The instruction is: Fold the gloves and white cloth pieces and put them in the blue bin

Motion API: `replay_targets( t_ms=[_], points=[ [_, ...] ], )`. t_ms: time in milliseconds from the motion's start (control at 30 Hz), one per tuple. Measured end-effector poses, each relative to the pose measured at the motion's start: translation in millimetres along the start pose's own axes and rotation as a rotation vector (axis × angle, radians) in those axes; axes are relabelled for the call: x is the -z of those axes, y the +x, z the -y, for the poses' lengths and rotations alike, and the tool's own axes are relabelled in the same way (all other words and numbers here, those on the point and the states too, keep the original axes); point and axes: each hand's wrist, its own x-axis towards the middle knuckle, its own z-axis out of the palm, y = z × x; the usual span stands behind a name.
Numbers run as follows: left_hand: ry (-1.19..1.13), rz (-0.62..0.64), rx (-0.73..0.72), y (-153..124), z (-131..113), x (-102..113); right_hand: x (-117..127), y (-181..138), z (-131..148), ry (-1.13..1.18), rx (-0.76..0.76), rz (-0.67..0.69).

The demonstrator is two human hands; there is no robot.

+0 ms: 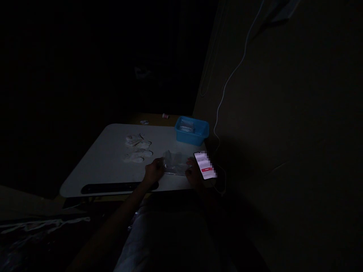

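The scene is very dark. A clear plastic bag (175, 163) lies on a small white table (107, 158), stretched between both hands. My left hand (154, 170) is closed on the bag's left end. My right hand (194, 174) grips its right end, beside a lit phone (205, 165) lying at the table's right edge. Several small white pieces (138, 148) lie on the table to the left of the bag, beyond my left hand.
A blue plastic tub (192, 130) with clear material inside stands at the table's far right corner. A white cable (227, 81) runs down the wall at right. A dark strip (113, 187) lies along the table's near edge. White cords (42, 223) lie at lower left.
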Motion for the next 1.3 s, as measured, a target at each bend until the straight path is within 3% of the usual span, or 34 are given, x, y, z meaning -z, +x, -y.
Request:
replay_targets(
  t_ms=[300,433,600,733,867,1000,1167,1300],
  points=[
    [-0.210,0.027,-0.026,18,-9,-2,3,-1,3,-0.008,0.039,0.040],
    [-0.298,0.026,-0.030,13,-6,-1,3,-1,3,-0.003,0.033,0.035],
    [-0.168,0.058,-0.035,-3,3,4,5,-7,4,-0.064,0.075,0.016],
    [0.010,0.070,-0.039,-13,0,6,17,-1,7,-0.275,0.095,0.011],
    [0.024,0.053,-0.077,-19,-4,5,20,29,24,-0.392,0.225,0.237],
    [-0.009,0.000,-0.082,-21,-3,0,-1,68,56,-0.448,0.457,0.551],
    [-0.026,-0.073,-0.046,-20,0,-7,-32,92,89,-0.599,0.508,0.890],
    [-0.029,-0.094,-0.051,-19,0,-9,-45,94,98,-0.647,0.509,0.980]
  ],
)
